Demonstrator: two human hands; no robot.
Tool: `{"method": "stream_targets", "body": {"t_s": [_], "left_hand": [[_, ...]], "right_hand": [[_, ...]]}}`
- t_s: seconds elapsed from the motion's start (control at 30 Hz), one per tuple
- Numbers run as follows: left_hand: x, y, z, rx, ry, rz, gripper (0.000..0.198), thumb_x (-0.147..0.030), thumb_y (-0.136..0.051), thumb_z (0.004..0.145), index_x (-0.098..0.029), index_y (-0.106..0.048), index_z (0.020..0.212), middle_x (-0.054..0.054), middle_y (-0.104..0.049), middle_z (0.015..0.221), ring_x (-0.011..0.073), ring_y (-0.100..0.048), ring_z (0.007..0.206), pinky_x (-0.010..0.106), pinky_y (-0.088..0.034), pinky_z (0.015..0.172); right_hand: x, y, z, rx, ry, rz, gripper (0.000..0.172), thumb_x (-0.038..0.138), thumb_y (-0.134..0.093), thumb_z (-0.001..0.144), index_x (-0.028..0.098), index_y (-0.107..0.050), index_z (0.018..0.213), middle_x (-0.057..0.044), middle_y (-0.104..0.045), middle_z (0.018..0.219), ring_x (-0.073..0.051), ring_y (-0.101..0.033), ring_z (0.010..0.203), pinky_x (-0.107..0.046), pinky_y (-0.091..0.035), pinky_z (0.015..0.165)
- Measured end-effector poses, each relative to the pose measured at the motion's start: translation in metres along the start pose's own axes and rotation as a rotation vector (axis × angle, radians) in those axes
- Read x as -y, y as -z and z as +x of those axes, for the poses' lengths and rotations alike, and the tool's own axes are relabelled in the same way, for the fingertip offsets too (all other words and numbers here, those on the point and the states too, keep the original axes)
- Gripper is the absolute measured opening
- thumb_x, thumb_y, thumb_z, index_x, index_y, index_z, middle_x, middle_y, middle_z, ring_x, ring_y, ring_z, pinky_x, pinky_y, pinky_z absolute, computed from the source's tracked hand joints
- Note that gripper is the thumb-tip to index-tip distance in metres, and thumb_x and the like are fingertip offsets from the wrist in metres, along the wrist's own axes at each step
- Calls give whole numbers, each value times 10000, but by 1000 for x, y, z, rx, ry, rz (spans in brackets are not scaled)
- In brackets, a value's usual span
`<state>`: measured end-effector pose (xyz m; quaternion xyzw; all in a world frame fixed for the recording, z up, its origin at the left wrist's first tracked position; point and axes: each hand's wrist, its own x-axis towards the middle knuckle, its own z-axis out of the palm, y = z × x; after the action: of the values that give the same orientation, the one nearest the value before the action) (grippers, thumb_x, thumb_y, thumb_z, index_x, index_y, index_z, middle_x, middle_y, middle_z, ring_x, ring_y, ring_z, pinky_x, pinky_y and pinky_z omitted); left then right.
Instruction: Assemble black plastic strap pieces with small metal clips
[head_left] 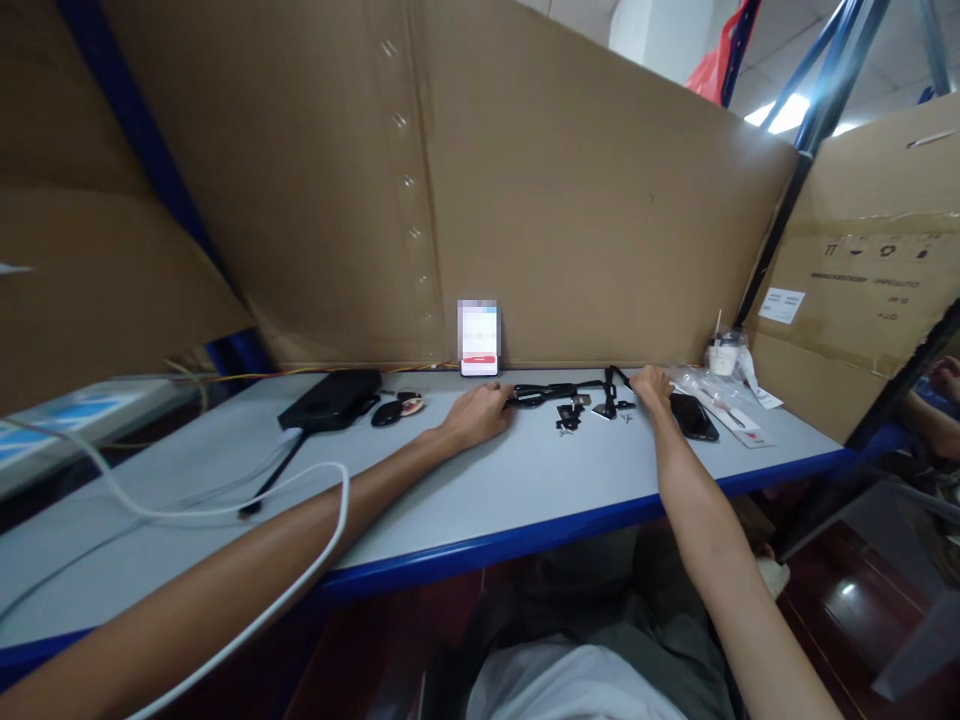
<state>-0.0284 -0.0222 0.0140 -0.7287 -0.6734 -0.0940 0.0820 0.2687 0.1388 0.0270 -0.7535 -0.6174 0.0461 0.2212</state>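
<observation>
My left hand [480, 414] rests low over the grey tabletop, its fingers closed around the left end of a bundled black cable [544, 393]. Farther right, my right hand [652, 386] is closed on the end of a thin black strap or cord [616, 378]; its fingertips are partly hidden. Between the hands, small black and metal pieces [571, 412] lie loose in front of the cable. Another dark flat piece [604, 411] is beside the cord. A black phone [694, 417] lies flat just right of my right wrist.
A lit phone [480, 345] leans upright against the cardboard wall [570, 220]. A black box [330, 400] and dark oval items [388, 413] sit left. A white cable [341, 500] crosses my left forearm. Clear plastic packaging [701, 385] and a cup [724, 357] are right.
</observation>
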Motion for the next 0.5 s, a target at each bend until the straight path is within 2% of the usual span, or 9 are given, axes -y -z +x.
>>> {"method": "stream_targets", "body": {"t_s": [0.1,0.2,0.37,0.5], "left_hand": [[-2,5,-4,33,5,101,384,-231,-430,905,-143,-665,1195,209,-673,1181,341,-629,1118,440,-497,872],[-3,9,-8,52,63,162,397,-265,-400,935,-135,-675,1191,234,-660,1214,357,-632,1127,450,-509,850],[-1,15,-11,93,118,164,433,-358,-403,953,-124,-716,1141,259,-700,1166,393,-682,1061,487,-515,835],[4,18,-11,101,170,167,417,-386,-442,939,-131,-732,1098,259,-732,1107,404,-699,1043,475,-510,827]], "right_hand": [[-4,0,6,68,-23,14,432,268,-637,870,108,-707,1265,-260,-640,1316,-369,-590,1264,-445,-486,983],[-7,2,11,116,-15,15,459,256,-672,834,111,-711,1267,-256,-664,1289,-353,-631,1219,-384,-512,918],[-8,2,15,155,-4,-2,460,194,-739,762,111,-734,1215,-237,-703,1226,-307,-672,1160,-307,-513,852],[-7,1,15,164,3,24,419,162,-769,716,113,-765,1133,-222,-729,1166,-306,-710,1079,-306,-524,809]]}}
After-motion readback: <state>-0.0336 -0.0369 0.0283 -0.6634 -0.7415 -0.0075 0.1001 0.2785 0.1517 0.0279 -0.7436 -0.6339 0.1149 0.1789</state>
